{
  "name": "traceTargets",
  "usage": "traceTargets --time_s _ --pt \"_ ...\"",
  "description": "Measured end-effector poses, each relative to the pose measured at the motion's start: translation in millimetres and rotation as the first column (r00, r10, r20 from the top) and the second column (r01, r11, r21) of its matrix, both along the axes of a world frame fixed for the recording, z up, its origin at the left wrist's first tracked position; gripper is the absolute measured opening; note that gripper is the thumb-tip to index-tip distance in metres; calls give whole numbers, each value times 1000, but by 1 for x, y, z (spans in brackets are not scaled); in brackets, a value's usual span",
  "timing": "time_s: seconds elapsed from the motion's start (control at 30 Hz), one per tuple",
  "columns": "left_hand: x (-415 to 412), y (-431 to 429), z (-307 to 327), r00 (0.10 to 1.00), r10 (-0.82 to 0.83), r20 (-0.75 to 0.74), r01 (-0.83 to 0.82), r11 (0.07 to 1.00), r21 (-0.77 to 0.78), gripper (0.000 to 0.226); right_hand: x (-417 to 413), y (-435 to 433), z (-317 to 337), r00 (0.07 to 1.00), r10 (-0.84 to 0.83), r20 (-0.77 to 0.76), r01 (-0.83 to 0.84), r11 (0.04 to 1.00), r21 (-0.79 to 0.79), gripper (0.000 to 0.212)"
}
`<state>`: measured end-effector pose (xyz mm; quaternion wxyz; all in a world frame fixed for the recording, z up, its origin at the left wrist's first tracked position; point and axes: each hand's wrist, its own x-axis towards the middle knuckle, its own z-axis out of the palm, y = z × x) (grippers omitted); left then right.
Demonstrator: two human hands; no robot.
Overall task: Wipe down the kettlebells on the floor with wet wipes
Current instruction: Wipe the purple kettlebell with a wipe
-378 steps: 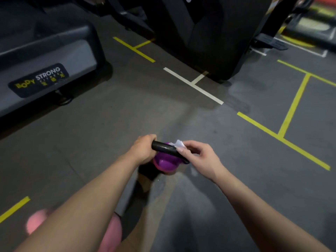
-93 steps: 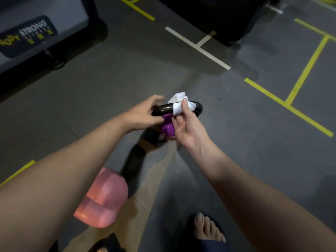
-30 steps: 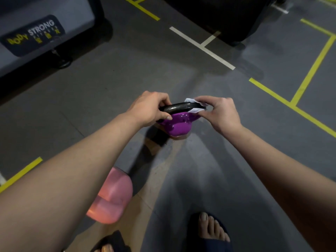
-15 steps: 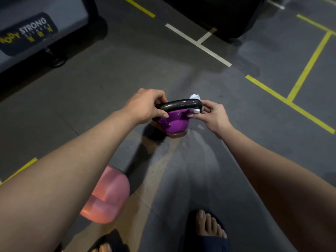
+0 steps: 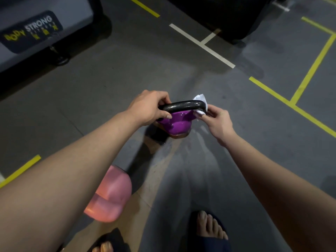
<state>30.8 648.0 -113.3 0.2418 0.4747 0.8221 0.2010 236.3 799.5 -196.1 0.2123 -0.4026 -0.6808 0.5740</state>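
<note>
A purple kettlebell (image 5: 177, 124) with a glossy black handle stands on the grey floor ahead of me. My left hand (image 5: 148, 108) grips the left end of that handle, thumb under the bar. My right hand (image 5: 217, 120) pinches a white wet wipe (image 5: 200, 101) that is wrapped round the handle's right corner, part of it sticking up behind the bar. A pink kettlebell (image 5: 111, 195) sits on the floor near my left foot, mostly hidden behind my left forearm.
A grey machine base (image 5: 32, 31) with a "Body Strong" label stands at the far left. A large black machine base (image 5: 227, 15) is at the top right. Yellow and white lines mark the floor. My feet (image 5: 211, 226) in dark sandals are at the bottom.
The wipe has stayed at the right end of the handle while my right hand shifted slightly lower beside it. The left hand keeps its grip on the handle.
</note>
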Motion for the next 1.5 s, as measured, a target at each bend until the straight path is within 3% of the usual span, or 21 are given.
traceTargets --time_s 0.1,0.27,0.53,0.67,0.73,0.83,0.97,1.03,1.13,1.23,1.33,1.5 --pt "1 1 2 1000 -4 -7 4 1000 -16 40 4 11 11 991 42 127 -60 989 137 39" --pt "0 0 1 1000 -5 -10 5 1000 -15 40 7 13 25 984 39 173 -96 937 336 38" --pt "4 -1 -2 1000 -14 1 14 1000 16 37 11 15 13 974 81 210 -131 964 232 21" --pt "5 -3 -1 999 -40 -12 40 999 -13 38 19 10 14 932 63 358 -213 892 398 19" --pt "12 2 9 999 -48 -15 48 999 10 51 18 3 14 924 27 382 -208 874 440 22" --pt "40 22 25 986 -139 -88 148 984 103 72 15 -6 16 931 4 366 -199 845 496 24" --pt "55 49 24 916 -225 -332 228 973 -29 40 15 -17 17 944 -115 308 -115 763 636 31" --pt "46 53 23 903 -229 -364 207 973 -99 36 18 -25 15 942 -219 253 -11 736 676 29" --pt "35 52 23 891 -270 -366 227 961 -157 38 27 -31 14 908 -362 213 183 798 575 27" --pt "21 47 21 905 -268 -331 225 961 -163 34 37 -29 21 857 -414 305 266 865 425 36" --pt "2 33 19 922 -275 -271 236 957 -167 31 35 -25 33 875 -348 336 243 917 318 32" --pt "-34 -3 8 947 -208 -246 177 974 -142 26 -1 -3 62 909 -259 327 122 915 386 41"
